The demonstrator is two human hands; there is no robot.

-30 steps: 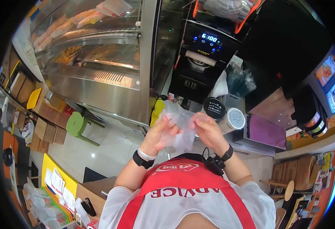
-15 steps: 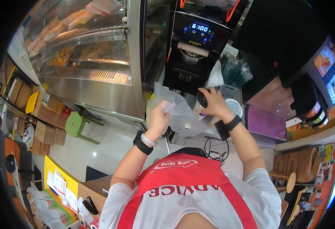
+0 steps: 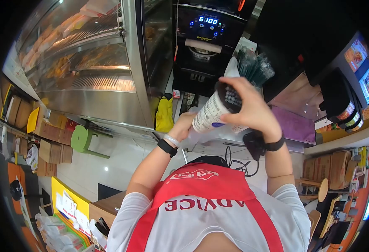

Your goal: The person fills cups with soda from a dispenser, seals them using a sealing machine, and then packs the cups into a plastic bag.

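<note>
My right hand (image 3: 253, 107) grips a white printed paper cup (image 3: 209, 112) by its black lid end, fingers wrapped around the dark top. The cup is tilted, its lower end toward my left hand (image 3: 183, 127). That hand is closed on a translucent plastic bag (image 3: 199, 137), which hangs crumpled below the cup. Whether the cup's lower end is inside the bag is unclear. Part of a second printed cup (image 3: 238, 129) shows just under my right hand.
A black machine (image 3: 201, 42) with a lit display stands ahead. The glass food warmer (image 3: 85, 63) is at left, a yellow cloth-like item (image 3: 164, 113) beside it. Wrapped dark green items (image 3: 251, 65) stand right of the machine. A green stool (image 3: 81, 138) is on the floor.
My right hand has lifted the cup and brought it up and left against my left hand. The bag, spread wide before, is now bunched lower. The view has shifted slightly.
</note>
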